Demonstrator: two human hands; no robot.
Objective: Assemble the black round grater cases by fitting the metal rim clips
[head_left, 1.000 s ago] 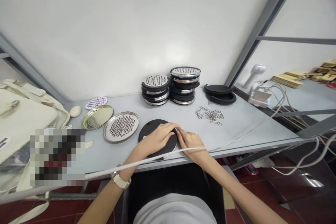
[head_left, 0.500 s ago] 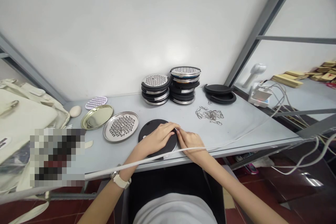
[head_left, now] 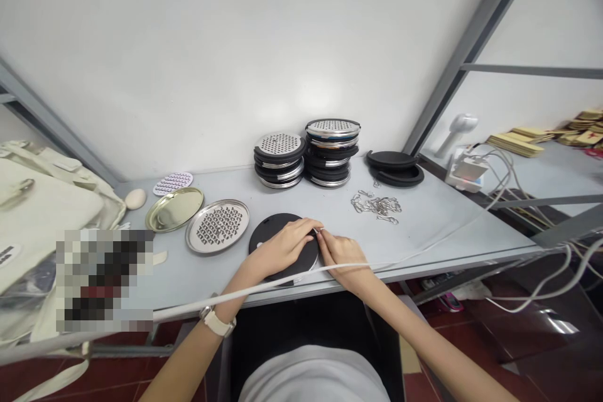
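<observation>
- Left hand, mine (head_left: 285, 246): palm down, fingers together and slightly bent, laid across a black disc (head_left: 307, 257); whether it grips the rim, I cannot tell.
- Right hand, mine (head_left: 343, 257): fingers curled in at the disc's right rim, beside a small metal piece (head_left: 316, 232); whether it is pinched, I cannot tell.
- Black disc: flat, by the tabletop's (head_left: 433, 217) near edge, about midway along.
- Grater plate (head_left: 217, 228): left of the disc, touching a gold-coloured lid (head_left: 174, 211).
- Two grater stacks (head_left: 280, 163): mid far edge.
- Metal clips (head_left: 382, 206): loose pile, right half.
- Black round covers (head_left: 400, 176): far right corner.
</observation>
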